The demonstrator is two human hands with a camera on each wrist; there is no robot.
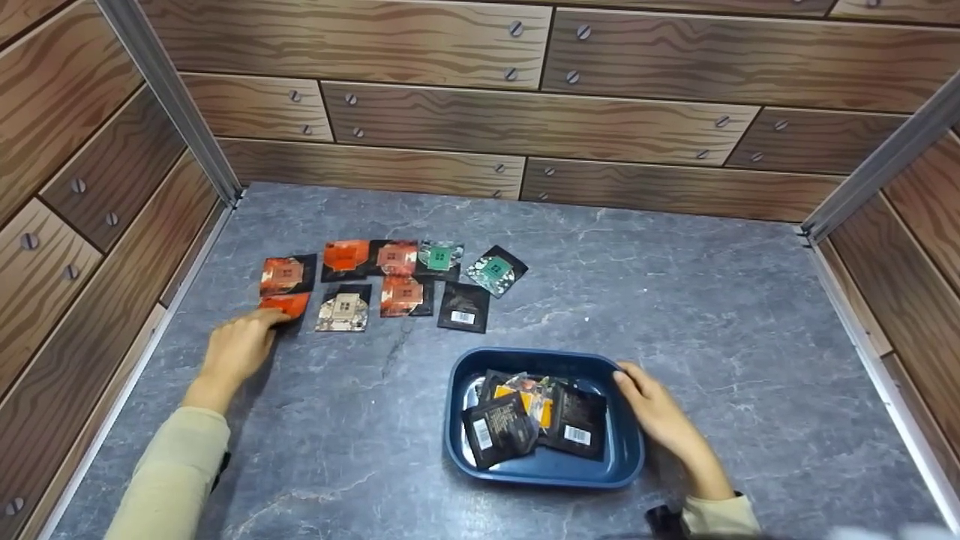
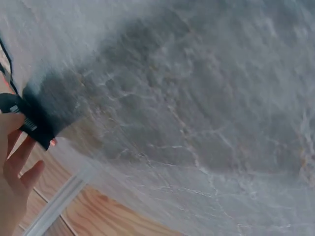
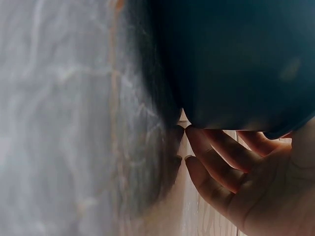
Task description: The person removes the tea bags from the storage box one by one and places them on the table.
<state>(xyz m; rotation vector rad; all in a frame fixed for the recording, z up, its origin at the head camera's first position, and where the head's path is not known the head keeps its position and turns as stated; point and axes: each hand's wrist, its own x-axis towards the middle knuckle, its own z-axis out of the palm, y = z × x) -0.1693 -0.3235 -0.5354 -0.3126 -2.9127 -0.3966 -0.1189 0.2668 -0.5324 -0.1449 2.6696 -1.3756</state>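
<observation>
Grey marbled tabletop, wood-print panels behind! Pinches an orange-and-black sachet with the left hand, just beside another sachet, far left; grips the blue tub by its right end, right hand.

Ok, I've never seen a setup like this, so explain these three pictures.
This is no machine, just a person's bare left hand and right hand. The wide picture comes from a camera on the head; the smaller ones from one on each wrist. On the grey surface lie small packets in two rough rows, and a blue tub holding more packets. The left hand pinches a red-orange packet at the rows' left end; the right hand holds the tub by its right end.
</observation>
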